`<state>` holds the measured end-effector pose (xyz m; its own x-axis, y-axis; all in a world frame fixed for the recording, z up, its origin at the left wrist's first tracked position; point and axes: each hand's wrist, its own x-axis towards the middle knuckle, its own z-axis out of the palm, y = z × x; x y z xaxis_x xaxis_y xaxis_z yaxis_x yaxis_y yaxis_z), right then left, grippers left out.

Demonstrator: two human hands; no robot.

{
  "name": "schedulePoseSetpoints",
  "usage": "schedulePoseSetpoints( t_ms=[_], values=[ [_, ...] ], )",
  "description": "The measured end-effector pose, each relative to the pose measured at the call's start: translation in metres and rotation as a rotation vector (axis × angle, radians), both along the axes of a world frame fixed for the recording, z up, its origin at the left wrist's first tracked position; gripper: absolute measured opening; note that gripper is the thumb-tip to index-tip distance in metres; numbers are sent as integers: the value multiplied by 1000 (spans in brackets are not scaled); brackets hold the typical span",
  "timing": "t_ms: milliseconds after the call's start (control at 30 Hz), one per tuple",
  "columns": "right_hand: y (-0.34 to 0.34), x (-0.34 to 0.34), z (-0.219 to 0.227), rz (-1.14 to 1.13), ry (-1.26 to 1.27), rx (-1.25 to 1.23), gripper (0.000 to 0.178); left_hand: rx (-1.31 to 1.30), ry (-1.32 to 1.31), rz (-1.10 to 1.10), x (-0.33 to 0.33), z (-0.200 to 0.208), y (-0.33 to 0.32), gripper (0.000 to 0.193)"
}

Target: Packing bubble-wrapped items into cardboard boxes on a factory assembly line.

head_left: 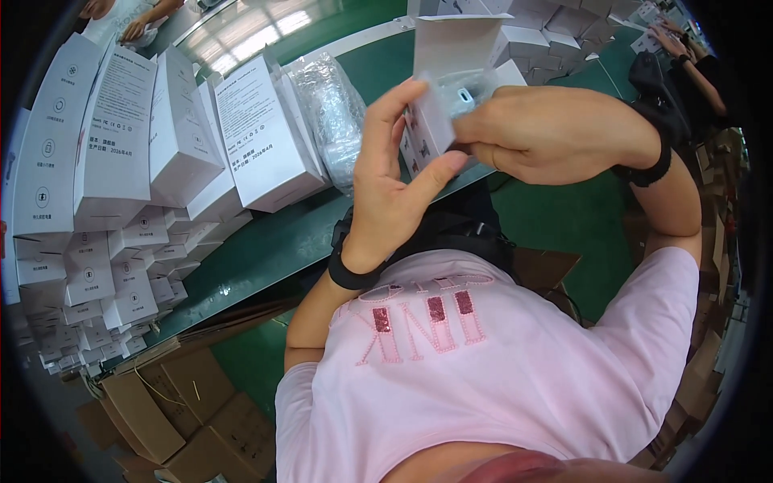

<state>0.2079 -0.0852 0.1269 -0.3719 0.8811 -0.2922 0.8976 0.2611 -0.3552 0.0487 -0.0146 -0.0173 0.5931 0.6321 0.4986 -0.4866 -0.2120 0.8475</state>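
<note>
A white carton (436, 133) with its lid raised is tilted in front of me, above the table's near edge. My left hand (394, 173) grips it from the left, fingers behind and thumb along the lower edge. Inside the carton's mouth shows a pale blue device (462, 101) with a small oval port, in clear plastic wrap. My right hand (555, 133) is closed at the carton's right side, fingertips pinched together by the opening. Whatever those fingertips hold is hidden behind the hand.
Several tall white cartons (262, 137) stand in rows at left on the green table (241, 286), beside a clear plastic-wrapped bundle (328, 109). More white boxes (535, 48) are piled at the back. Brown cardboard boxes (173, 402) lie below left. Other people's hands (137, 28) show far left and far right.
</note>
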Motion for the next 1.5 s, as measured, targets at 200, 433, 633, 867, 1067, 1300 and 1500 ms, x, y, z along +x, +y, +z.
schedulePoseSetpoints(
  t_ms=[200,433,633,867,1067,1300,1500],
  values=[
    [-24,24,13,-273,252,618,23,139,139,76,-9,-2,9,59],
    [-15,28,-97,-702,1146,195,88,432,423,126,-11,33,7,53],
    [2,24,-90,-230,1215,539,66,502,444,186,-7,28,13,56],
    [-18,26,-84,-81,587,733,31,157,156,207,8,1,-2,74],
    [-22,30,-86,22,430,827,33,114,176,175,7,5,-2,82],
    [-18,27,-78,109,120,811,35,280,297,138,-4,9,18,71],
    [-24,27,-85,16,210,784,53,584,428,90,-12,31,31,73]
  ],
)
